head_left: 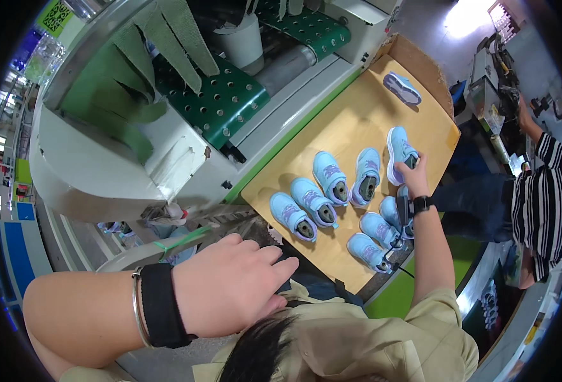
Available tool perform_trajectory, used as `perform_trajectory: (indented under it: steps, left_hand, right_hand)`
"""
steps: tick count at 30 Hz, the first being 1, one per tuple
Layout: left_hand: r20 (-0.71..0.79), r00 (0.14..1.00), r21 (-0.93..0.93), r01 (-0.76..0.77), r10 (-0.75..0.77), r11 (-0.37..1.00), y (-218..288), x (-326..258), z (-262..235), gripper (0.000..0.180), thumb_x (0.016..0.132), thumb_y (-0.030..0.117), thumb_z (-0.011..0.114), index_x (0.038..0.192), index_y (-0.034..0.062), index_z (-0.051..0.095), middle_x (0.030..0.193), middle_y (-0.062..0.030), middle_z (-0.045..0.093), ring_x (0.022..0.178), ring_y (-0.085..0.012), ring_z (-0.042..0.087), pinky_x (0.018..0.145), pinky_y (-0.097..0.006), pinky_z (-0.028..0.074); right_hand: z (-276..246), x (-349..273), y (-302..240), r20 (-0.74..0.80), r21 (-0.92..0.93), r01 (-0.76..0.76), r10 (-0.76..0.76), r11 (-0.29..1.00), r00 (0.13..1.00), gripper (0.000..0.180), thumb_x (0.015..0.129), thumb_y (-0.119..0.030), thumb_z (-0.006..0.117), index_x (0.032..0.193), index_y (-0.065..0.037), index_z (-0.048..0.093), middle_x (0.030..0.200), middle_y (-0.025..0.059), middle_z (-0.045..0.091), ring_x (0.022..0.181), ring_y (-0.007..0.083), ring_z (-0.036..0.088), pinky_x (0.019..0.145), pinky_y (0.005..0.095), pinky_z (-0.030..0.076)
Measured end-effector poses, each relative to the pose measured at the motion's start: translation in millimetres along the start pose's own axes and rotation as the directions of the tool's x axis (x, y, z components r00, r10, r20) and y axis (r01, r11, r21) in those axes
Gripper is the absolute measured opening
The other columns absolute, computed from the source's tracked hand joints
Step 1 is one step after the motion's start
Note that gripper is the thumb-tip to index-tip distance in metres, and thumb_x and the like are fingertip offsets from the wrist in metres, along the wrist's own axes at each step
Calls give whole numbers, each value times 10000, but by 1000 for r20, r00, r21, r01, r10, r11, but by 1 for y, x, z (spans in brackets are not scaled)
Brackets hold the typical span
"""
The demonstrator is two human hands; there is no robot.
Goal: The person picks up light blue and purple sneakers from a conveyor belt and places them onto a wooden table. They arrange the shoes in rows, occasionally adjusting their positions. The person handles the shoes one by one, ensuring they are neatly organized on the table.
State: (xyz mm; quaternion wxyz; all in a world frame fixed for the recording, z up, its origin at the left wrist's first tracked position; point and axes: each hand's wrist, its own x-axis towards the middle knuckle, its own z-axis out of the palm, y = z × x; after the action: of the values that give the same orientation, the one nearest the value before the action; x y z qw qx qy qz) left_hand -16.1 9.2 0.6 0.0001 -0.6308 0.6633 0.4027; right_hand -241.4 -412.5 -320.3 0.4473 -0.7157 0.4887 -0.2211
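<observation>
Several small light-blue shoes with purple straps (322,207) lie in loose rows on a pale wooden table (351,121). My right hand (413,170), with a black watch on its wrist, reaches far out and grips one light-blue shoe (399,148) at the right end of the back row. My left hand (230,290) hovers close to the camera, palm down, holding nothing. Its fingers are extended toward the table's near corner, and the wrist carries a black band and a metal bangle. One more blue shoe (402,88) lies alone at the far end.
A white machine with a green perforated conveyor belt (220,105) and green flaps runs along the table's left side. A white bucket (239,41) stands on it. A person in a striped shirt (542,197) works at the right by another machine.
</observation>
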Motion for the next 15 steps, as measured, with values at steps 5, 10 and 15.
perform_trajectory:
  steps: [5, 10, 15]
  left_hand:
    - [-4, 1000, 19, 9, -9, 1000, 0, -1, 1, 524, 958, 320, 645, 1362, 1, 545, 1150, -158, 644, 1019, -357, 638, 908, -445, 487]
    - [14, 1000, 36, -9, 9, 999, 0, -3, 3, 527, 971, 324, 631, 1359, -21, 542, 1155, -161, 643, 1014, -342, 641, 891, -445, 487]
    - [40, 999, 35, -4, 3, 999, 1, -4, 3, 526, 975, 317, 628, 1362, -27, 536, 1150, -163, 638, 1042, -343, 636, 912, -443, 483]
  right_hand:
    - [-1, -69, -49, 29, 110, 96, -99, 989, 995, 728, 806, -120, 779, 1408, -12, 385, 1266, 208, 568, 1145, 284, 593, 968, 392, 501]
    - [14, -132, -102, 186, 183, 196, -229, 963, 955, 709, 823, -89, 747, 1427, -31, 382, 1229, 158, 568, 1144, 243, 579, 997, 373, 475]
    - [42, -183, -128, 334, 224, 151, -221, 963, 916, 711, 814, -81, 743, 1435, -31, 400, 1239, 148, 566, 1178, 247, 558, 1020, 378, 456]
